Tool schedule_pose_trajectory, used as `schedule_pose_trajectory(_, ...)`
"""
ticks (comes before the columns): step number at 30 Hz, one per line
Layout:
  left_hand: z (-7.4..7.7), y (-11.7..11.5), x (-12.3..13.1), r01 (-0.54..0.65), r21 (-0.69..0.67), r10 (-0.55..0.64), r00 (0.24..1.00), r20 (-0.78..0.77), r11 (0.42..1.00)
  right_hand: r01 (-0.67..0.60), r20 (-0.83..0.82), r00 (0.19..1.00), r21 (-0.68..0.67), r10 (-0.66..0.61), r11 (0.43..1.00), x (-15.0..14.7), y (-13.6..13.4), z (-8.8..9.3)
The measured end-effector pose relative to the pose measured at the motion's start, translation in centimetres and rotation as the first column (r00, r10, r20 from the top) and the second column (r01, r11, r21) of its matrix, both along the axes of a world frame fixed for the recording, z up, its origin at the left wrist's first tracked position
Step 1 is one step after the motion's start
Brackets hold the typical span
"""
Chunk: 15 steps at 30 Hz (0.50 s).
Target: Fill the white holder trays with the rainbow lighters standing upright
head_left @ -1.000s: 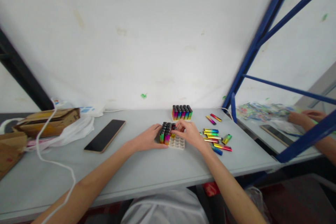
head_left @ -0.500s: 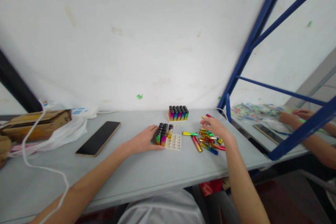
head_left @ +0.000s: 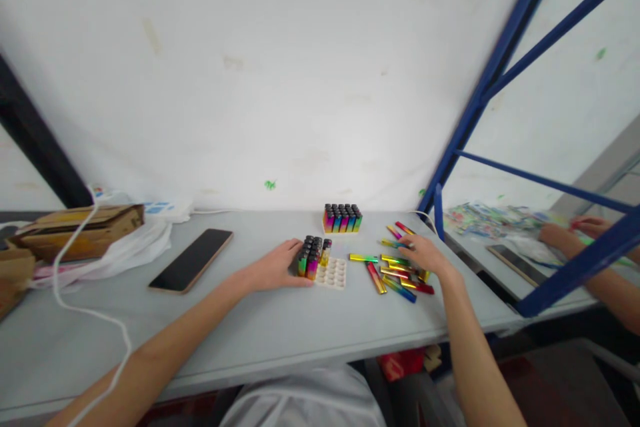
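Note:
My left hand is curled round the left side of a white plastic tray, thumb along its near edge and fingers behind. Black-topped, rainbow metallic lighters stand upright in the tray's left part, with a gold one beside them. Round sockets show bare on the right part. Over a loose heap of shiny coloured lighter casings, my right hand has its fingertips closed on a yellow-green casing. The casings lie at various angles, in red, gold, green and blue.
A second tray of upright lighters stands near the wall. To the left lie a phone, a white cable, a plastic bag and a cardboard box. A blue metal frame rises at right, with another person's arms beyond.
My right hand has come down onto the casings, and a yellow-green one is now at its fingertips. My left hand stays at the tray. The view has shifted slightly.

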<state>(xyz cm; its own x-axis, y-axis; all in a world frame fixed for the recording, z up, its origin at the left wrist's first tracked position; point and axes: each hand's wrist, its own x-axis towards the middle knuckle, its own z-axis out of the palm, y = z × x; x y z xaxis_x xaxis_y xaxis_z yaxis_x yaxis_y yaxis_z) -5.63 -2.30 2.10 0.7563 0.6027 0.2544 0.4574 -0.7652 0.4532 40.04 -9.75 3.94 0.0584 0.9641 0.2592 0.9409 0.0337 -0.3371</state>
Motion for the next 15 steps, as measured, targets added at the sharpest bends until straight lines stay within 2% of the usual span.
schedule_pose_trajectory(3, 0.2, -0.1, 0.0, 0.002, -0.005, -0.002, 1.000, 0.006, 1.000, 0.050, -0.185, 0.982, 0.084, -0.034, 0.995, -0.6, 0.0, 1.0)
schedule_pose_trajectory(6, 0.4, -0.2, 0.1, -0.011, -0.028, 0.011, 1.000, -0.005, 1.000, 0.104, -0.398, 0.917, 0.249, 0.004, 0.963, -3.0, 0.6, 2.2)
schedule_pose_trajectory(10, 0.6, -0.2, 0.1, -0.025, -0.050, 0.024, 0.999, -0.022, 0.998, 0.133, -0.689, 0.707, 0.349, 0.158, 0.927, -8.0, 1.8, 3.2)
schedule_pose_trajectory(15, 0.2, 0.0, 0.0, -0.014, -0.047, 0.013, 1.000, -0.012, 0.999, -0.025, -0.846, 0.434, 0.331, 0.309, 0.943, -13.6, 1.7, 4.2)
